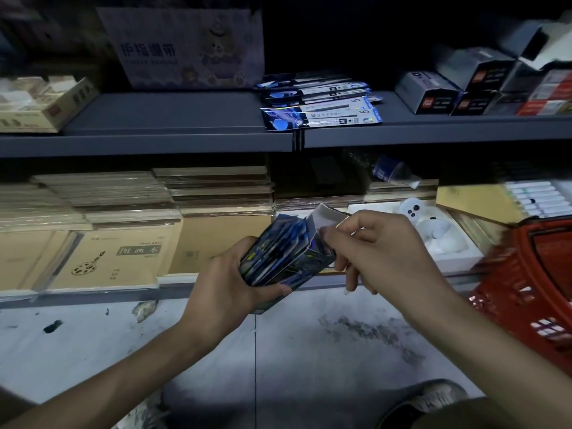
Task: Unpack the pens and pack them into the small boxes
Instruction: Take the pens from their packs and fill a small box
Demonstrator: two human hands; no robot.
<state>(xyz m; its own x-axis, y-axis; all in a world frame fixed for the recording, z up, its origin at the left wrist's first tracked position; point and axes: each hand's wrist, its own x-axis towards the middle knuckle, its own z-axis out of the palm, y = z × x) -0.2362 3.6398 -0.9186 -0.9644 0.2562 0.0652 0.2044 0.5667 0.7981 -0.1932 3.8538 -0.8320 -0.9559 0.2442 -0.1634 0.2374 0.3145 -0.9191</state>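
Note:
A small dark blue box (297, 264), stuffed with several blue pen packs (280, 239), sits in my left hand (223, 280), whose fingers curl round its underside. My right hand (380, 246) pinches the box's pale open flap (325, 216) at the top right corner. On the upper shelf lies a loose pile of blue-and-white pen packs (322, 111), fanned out flat. Both hands hover in front of the lower shelf, above the floor.
The grey upper shelf (173, 119) also carries a large printed carton (185, 48) and grey and red boxes (458, 88). Brown sketchbooks (117, 258) are stacked on the lower shelf, beside a white tray (433, 230). A red basket (532, 274) stands at right.

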